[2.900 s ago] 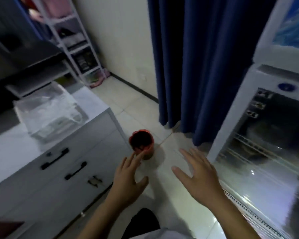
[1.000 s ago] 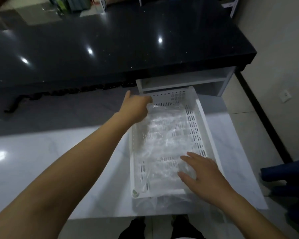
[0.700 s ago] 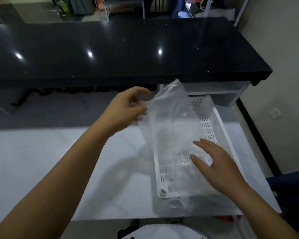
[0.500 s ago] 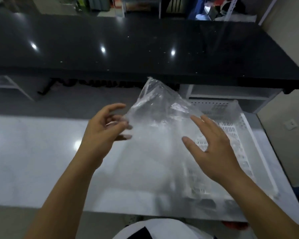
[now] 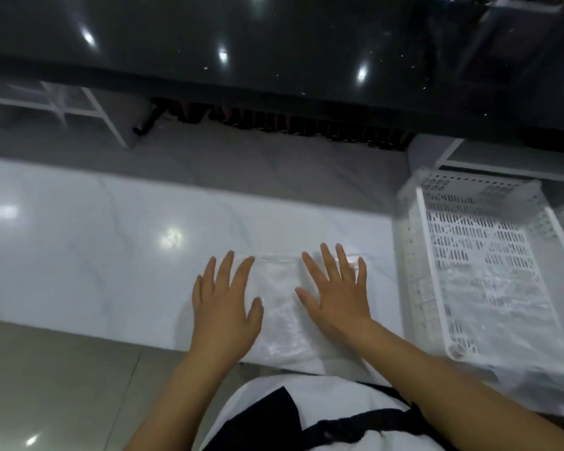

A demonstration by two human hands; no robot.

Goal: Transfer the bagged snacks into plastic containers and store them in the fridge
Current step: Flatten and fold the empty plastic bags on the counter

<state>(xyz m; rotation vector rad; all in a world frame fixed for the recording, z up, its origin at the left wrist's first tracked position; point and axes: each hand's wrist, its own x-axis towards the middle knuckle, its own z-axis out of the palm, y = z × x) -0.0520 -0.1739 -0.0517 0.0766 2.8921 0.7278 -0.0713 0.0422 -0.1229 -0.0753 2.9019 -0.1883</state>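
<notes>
A clear plastic bag [image 5: 279,307] lies flat on the white marble counter [image 5: 95,242], near its front edge. My left hand [image 5: 225,304] rests palm down on the bag's left part, fingers spread. My right hand [image 5: 334,294] presses flat on its right part, fingers apart too. Neither hand grips anything. To the right stands a white perforated plastic basket [image 5: 420,242] with more clear plastic [image 5: 502,294] lying inside it. I cannot tell what the bag on the counter contains.
A black glossy countertop [image 5: 274,43] runs across the back, above a grey lower ledge [image 5: 274,157]. White shelf frames [image 5: 88,105] stand at the back left. Beige floor tiles [image 5: 62,385] show below the counter's front edge.
The clear bag was lifted out of the basket by my left hand, carried left and laid flat on the counter. Both hands now press on it, open. The basket sits further right in view.
</notes>
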